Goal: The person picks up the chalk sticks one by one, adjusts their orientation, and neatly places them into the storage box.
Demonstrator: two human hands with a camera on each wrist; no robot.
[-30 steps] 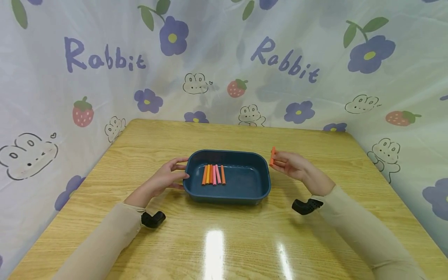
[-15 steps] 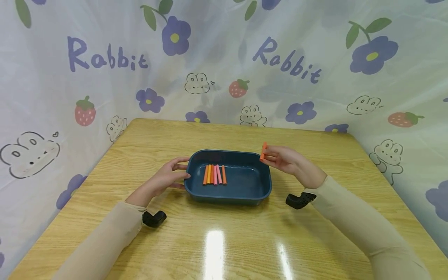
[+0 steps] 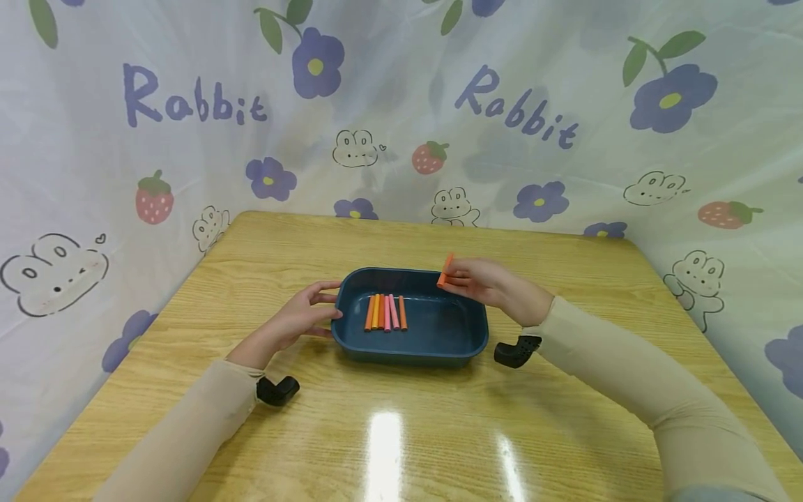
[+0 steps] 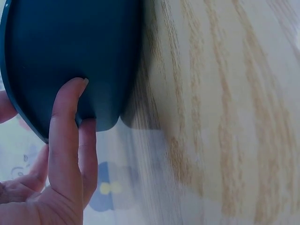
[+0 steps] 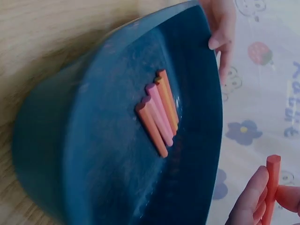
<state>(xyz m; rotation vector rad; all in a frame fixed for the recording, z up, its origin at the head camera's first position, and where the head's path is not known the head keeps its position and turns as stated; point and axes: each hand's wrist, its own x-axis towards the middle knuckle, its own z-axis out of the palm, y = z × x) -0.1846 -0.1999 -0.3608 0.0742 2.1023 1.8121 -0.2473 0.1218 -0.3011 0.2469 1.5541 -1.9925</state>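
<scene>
A dark blue rectangular basin (image 3: pixel 401 357) stands on the table, with several crayons (image 3: pixel 387 314) in orange, yellow and pink lying side by side on the left of its floor. My right hand (image 3: pixel 492 280) pinches an orange crayon (image 3: pixel 445 272) between thumb and fingers, held tilted above the basin's far right rim. The right wrist view shows this orange crayon (image 5: pixel 271 187) close up, with a flat-sided end. At the basin's left end, my left hand (image 3: pixel 300 322) touches the wall with extended fingers; in the left wrist view one fingertip (image 4: pixel 77 84) presses the outer side.
The wooden table (image 3: pixel 288 446) extends all round the basin. Behind it and at both sides hangs a patterned curtain (image 3: pixel 389 90). A black wrist device (image 3: pixel 278 390) sits on the left sleeve, and a second black device (image 3: pixel 517 351) on the right one.
My right hand has moved left with the orange crayon, from beside the basin's right end to over its far right rim. My left hand stays at the basin's left end.
</scene>
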